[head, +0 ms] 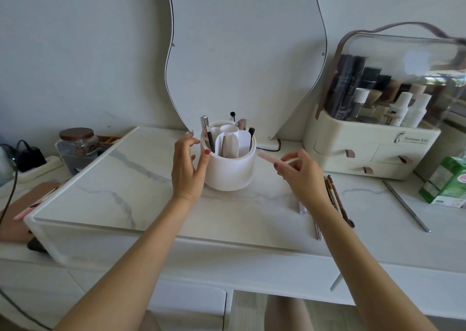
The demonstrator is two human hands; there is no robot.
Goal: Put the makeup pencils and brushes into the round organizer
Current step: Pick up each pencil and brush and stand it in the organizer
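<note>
The white round organizer (230,169) stands mid-table with several pencils and brushes upright in its compartments. My left hand (187,168) rests against its left side, thumb on the rim, fingers relaxed. My right hand (301,174) pinches a pale pink makeup pencil (267,157), its tip just right of the organizer's rim. Brown pencils (338,202) lie on the table beside my right wrist. A small pink-tipped tube (303,208) and a thin pencil (318,231) lie partly hidden under my right forearm. A long thin grey brush handle (406,206) lies further right.
A wavy mirror (244,53) leans behind the organizer. A clear-lidded cosmetics box (373,151) with drawers stands at the right, a green carton (447,184) beside it. A glass jar (77,146) and black cables sit left. The marble slab's edge (83,177) runs diagonally at left.
</note>
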